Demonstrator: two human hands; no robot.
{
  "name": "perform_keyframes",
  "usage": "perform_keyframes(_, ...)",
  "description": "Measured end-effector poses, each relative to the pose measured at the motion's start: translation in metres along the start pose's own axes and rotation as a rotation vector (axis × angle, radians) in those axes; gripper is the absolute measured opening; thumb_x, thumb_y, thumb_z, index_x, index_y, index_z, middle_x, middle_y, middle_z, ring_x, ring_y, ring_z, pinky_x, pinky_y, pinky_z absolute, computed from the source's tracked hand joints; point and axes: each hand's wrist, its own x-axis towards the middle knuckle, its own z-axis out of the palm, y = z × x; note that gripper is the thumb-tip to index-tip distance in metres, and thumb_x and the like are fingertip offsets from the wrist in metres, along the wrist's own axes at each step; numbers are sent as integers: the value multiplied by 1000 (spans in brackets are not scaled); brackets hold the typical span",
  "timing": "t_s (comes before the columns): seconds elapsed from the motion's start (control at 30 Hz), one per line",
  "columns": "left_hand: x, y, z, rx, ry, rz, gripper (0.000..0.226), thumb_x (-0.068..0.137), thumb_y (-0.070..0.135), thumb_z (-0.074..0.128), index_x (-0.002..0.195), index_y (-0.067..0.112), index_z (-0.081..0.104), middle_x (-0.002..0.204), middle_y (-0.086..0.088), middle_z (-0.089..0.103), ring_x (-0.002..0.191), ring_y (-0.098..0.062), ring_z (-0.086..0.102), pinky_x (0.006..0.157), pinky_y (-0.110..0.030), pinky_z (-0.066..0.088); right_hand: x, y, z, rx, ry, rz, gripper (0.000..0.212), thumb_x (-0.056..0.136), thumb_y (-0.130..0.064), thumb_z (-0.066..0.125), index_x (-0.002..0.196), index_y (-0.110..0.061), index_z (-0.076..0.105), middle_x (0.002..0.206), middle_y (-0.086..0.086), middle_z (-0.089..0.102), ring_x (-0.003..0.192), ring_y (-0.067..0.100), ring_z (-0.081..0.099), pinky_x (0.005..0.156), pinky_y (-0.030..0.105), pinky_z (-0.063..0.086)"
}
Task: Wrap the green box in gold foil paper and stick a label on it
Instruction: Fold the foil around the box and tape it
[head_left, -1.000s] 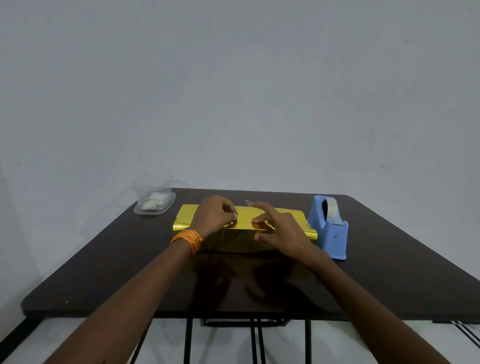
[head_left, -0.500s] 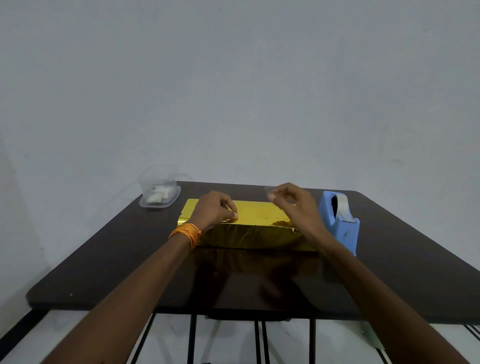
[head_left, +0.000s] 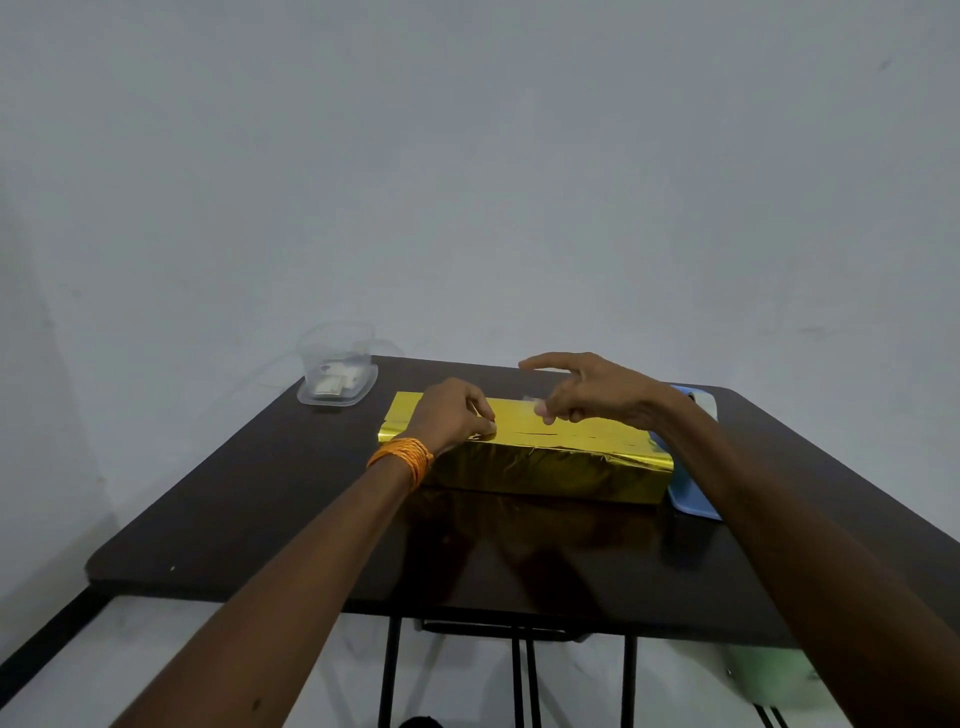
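Note:
The box lies across the middle of the dark table, fully covered in gold foil paper; no green shows. My left hand, with an orange band at the wrist, rests on the box's top left part, its curled fingertips holding the foil seam down. My right hand hovers just above the top of the box. Its thumb and fingers pinch a small piece of clear tape, and the index finger points left.
A blue tape dispenser stands at the box's right end, mostly hidden behind my right arm. A clear plastic container with small paper pieces inside sits at the table's far left corner. A plain grey wall rises behind.
My right hand has lifted from the box top, gone toward the dispenser and come back over the box with a piece of tape. My left hand has stayed on the seam.

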Motion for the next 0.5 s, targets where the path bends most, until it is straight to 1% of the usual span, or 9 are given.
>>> perform_keyframes(0.1,0,-1,0,8,2,2,15,78,17,80,90,9,79,82,3,65,77,-10,57,58,-20,38,9,-6,7,-50,-8,7,55,89,-14,72,139,-24,51,82,7,72,68,10,53,63,24,45)
perform_keyframes(0.2,0,-2,0,-3,3,7,14,78,16,81,90,9,78,80,3,64,75,-10,57,60,-21,39,18,-6,12,-45,-36,42,56,91,-13,70,141,-25,49,81,6,70,67,9,54,62,24,44)
perform_keyframes(0.27,0,-2,0,-6,1,6,14,78,17,81,90,9,78,79,3,64,73,-9,57,58,-20,38,24,-3,14,-56,-59,65,57,92,-13,70,143,-23,47,80,6,69,67,10,54,61,24,43)
perform_keyframes(0.37,1,-2,1,-10,-6,3,15,80,17,79,92,9,78,80,3,64,73,-6,55,58,-19,37,32,2,15,-83,-69,91,58,92,-13,70,144,-23,47,78,5,68,66,10,54,60,23,42)
perform_keyframes(0.5,2,-3,1,-10,-13,1,15,81,16,79,93,8,78,82,2,64,75,-9,55,58,-19,37,39,5,18,-104,-75,121,60,91,-13,71,145,-22,46,76,4,67,69,12,54,62,25,40)
